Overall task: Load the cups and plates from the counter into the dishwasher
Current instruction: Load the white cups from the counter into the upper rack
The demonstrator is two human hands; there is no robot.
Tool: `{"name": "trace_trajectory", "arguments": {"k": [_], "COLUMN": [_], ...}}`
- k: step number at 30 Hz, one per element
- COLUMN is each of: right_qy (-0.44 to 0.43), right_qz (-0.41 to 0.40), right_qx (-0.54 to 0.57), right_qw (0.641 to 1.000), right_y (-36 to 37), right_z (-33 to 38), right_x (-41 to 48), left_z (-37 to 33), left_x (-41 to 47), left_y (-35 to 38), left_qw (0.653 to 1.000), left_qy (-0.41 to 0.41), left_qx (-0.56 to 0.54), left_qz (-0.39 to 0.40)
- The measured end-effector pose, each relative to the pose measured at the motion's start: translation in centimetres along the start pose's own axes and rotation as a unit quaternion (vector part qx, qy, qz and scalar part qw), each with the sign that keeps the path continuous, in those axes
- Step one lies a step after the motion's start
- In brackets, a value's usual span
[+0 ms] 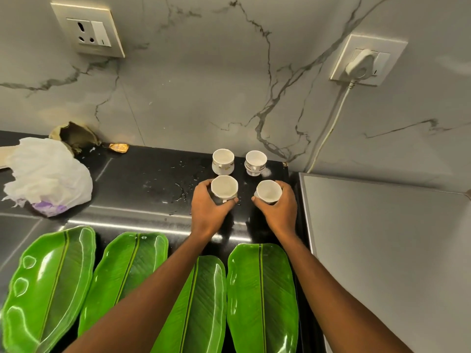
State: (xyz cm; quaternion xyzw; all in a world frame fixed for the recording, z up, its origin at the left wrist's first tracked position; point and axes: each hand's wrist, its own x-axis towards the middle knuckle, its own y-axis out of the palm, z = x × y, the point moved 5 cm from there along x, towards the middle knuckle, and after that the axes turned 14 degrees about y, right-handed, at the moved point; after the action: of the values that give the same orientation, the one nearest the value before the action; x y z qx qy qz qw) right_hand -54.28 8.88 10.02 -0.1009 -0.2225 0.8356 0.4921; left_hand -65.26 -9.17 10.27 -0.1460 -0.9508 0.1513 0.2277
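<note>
Several white cups stand on the black counter (142,179) near the back wall. My left hand (207,207) grips the near left cup (224,186). My right hand (279,207) grips the near right cup (269,191), which leans a little. Behind them the far left cup (223,161) and the far right cup (255,162) stand free. Along the front edge lie several green leaf-shaped plates: the leftmost plate (48,284), a second plate (122,273), a third plate (201,307) partly under my left forearm, and the rightmost plate (262,299).
A crumpled white plastic bag (48,174) sits at the left, with a brown broken shell (74,137) behind it. Water drops (173,187) wet the counter. A grey appliance top (382,250) adjoins on the right; its plug (359,64) and cord (328,131) hang on the marble wall.
</note>
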Motion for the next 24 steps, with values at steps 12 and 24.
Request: {"name": "trace_trajectory", "arguments": {"k": [12,24], "right_qy": [-0.063,-0.041], "right_qz": [-0.041,-0.064], "right_qx": [0.012,0.011], "right_qw": [0.997,0.997], "right_y": [-5.6,-12.4], "right_z": [1.7,0.4], "right_x": [-12.1,-26.6], "left_z": [-4.1,-9.3], "left_x": [-9.4,-22.1], "left_y": [-7.5,-11.7], "left_qw": [0.997,0.993], "left_qy": [0.076,0.114], "left_qx": [-0.001,-0.017], "left_qz": [-0.014,0.017]}}
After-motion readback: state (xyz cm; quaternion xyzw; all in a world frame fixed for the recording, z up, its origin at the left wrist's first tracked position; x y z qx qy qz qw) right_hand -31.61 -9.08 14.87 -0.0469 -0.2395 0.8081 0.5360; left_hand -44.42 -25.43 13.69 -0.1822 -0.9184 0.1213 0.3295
